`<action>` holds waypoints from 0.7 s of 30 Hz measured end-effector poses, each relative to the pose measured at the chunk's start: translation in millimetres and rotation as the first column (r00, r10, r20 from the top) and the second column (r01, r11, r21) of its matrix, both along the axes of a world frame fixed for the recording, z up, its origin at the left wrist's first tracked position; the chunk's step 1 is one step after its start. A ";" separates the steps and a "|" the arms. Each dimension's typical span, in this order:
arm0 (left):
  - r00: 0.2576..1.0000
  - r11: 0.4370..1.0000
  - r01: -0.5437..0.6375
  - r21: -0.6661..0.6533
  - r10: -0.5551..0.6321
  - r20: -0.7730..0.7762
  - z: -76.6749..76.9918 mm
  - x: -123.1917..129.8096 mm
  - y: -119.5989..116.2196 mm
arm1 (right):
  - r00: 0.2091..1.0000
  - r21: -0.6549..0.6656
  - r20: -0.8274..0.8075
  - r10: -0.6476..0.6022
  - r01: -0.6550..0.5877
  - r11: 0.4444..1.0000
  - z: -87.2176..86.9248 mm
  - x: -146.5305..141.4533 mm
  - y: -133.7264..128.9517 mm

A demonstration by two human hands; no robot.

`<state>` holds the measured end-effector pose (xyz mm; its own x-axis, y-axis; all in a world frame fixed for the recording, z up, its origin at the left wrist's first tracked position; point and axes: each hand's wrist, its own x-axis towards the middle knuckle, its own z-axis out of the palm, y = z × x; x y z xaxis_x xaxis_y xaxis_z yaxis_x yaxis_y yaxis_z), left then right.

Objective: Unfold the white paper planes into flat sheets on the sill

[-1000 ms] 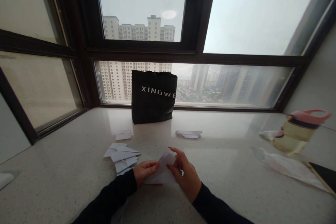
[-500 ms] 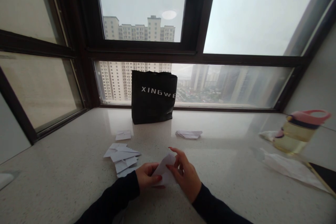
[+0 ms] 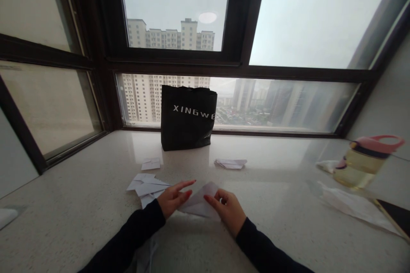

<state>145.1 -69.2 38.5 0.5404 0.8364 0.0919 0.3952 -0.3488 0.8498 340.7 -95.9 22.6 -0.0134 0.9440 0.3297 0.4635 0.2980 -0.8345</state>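
Note:
Between my hands is a folded sheet of white paper (image 3: 205, 202), its pointed top turned upward and a flap lying across it. My right hand (image 3: 229, 213) pinches the paper's right side between thumb and fingers. At the paper's left edge, my left hand (image 3: 174, 199) is open, index finger and thumb stretched toward the sheet; whether its lower fingers touch the paper is hidden. Just left of that hand lies a pile of folded white papers (image 3: 144, 185), partly covered by the hand and sleeve.
A small folded paper square (image 3: 150, 163) and a folded paper boat shape (image 3: 231, 164) lie farther back. Against the window stands a black bag (image 3: 188, 123). On the right are a pink-lidded bottle (image 3: 361, 164), a crumpled tissue (image 3: 352, 204) and a dark flat object (image 3: 395, 217).
My left hand has let go of the paper's lower left side and spread its fingers. The paper has turned and lies wider and lower, with my right hand now pinching its right side.

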 end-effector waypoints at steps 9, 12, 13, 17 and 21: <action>0.764 0.810 -0.219 0.544 0.489 -0.422 -9.4 -44.4 24.6 | 0.997 -0.003 -0.062 -0.042 0.042 0.999 0.6 5.5 3.8; 0.746 0.787 -0.186 0.589 0.503 -0.436 -8.0 -43.9 26.7 | 0.997 -0.003 -0.071 -0.032 0.032 0.999 2.7 2.3 1.7; 0.741 0.748 -0.189 0.636 0.534 -0.407 -3.3 -43.3 26.1 | 0.997 -0.003 -0.077 -0.032 0.032 0.999 3.2 1.7 1.4; 0.744 0.371 -0.338 0.865 0.668 0.004 26.5 -38.6 15.1 | 0.992 -0.006 -0.121 -0.038 0.038 0.999 3.5 1.7 2.3; 0.795 0.532 -0.599 0.599 0.489 0.359 41.0 -23.5 2.6 | 0.982 -0.009 -0.170 -0.088 0.088 0.996 2.0 5.5 4.9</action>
